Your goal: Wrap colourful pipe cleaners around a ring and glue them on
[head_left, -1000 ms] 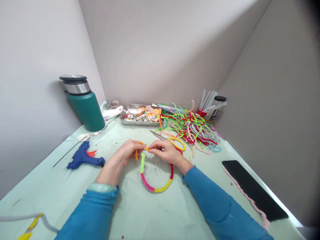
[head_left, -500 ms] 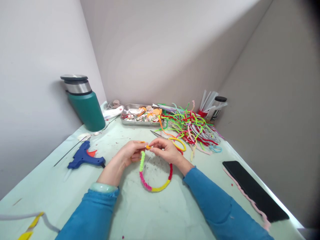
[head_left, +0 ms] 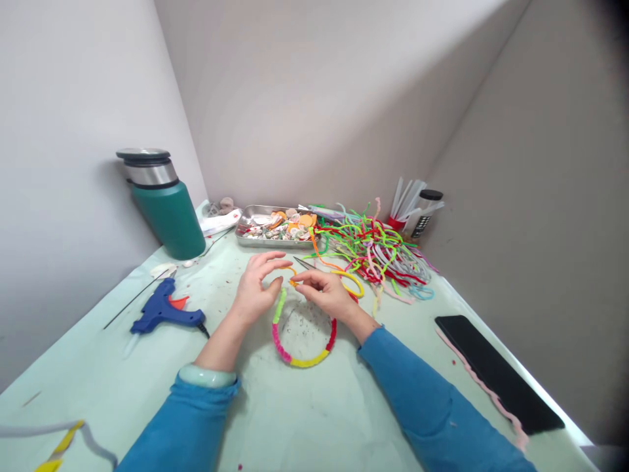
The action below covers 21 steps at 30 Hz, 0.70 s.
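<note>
while right hand (head_left: 327, 293) pinching the hoop (head_left: 301, 328); left hand (head_left: 258, 287) fingers splayed, released

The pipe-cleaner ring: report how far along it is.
Done: most of the ring is wrapped in green, pink, yellow and red bands. In hand: the right hand pinches an orange pipe cleaner at the ring's top, while the left hand, fingers spread, rests by the green end. Left: the top stretch between the hands looks not yet covered. More stems lie in the pile.
</note>
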### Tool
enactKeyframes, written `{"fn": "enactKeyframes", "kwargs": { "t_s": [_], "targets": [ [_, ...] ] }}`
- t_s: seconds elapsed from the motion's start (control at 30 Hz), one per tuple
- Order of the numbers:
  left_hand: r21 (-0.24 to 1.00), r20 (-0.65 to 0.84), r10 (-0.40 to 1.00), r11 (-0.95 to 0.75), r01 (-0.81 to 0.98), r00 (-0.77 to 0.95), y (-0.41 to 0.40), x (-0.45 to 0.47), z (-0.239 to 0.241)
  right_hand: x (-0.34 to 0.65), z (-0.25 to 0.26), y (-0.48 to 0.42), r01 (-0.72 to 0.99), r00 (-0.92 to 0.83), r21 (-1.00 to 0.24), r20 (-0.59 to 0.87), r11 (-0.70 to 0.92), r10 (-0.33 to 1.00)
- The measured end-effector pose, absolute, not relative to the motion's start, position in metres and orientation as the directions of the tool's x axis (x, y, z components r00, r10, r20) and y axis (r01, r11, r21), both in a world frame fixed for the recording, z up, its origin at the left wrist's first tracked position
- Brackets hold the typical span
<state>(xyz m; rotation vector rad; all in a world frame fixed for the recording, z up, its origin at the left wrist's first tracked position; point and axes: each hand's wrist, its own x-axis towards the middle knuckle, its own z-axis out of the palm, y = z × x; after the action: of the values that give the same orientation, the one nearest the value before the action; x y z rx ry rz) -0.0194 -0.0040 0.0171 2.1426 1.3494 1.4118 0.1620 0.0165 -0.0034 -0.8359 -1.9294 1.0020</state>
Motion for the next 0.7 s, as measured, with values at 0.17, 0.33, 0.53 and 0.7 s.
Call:
{"fn": "enactKeyframes", "kwargs": {
  "t_s": [0.17,0.33,0.53,0.7],
  "targets": [
    [0.564,0.594,0.773,-0.598,0.57,0.223,-0.0027,-0.0203,0.0164,0.1623,-0.0037,0.0175,0.172,-0.453,-0.884,0.321,0.435,0.832],
    [0.609,0.591,0.788,-0.575,0.546,0.171,-0.0004,-0.0212,0.0133,0.163,-0.0039,0.0177,0.139,-0.459,-0.906,0.298,0.399,0.837],
    [0.696,0.518,0.843,-0.513,0.502,0.144,-0.0028,-0.0217,0.0163,0.1632,-0.0039,0.0171,0.103,-0.464,-0.927,0.277,0.361,0.841],
    [0.765,0.446,0.875,-0.483,0.426,0.189,-0.0032,-0.0231,0.0182,0.1641,-0.0032,0.0176,0.069,-0.484,-0.942,0.256,0.328,0.837]
  ]
}}
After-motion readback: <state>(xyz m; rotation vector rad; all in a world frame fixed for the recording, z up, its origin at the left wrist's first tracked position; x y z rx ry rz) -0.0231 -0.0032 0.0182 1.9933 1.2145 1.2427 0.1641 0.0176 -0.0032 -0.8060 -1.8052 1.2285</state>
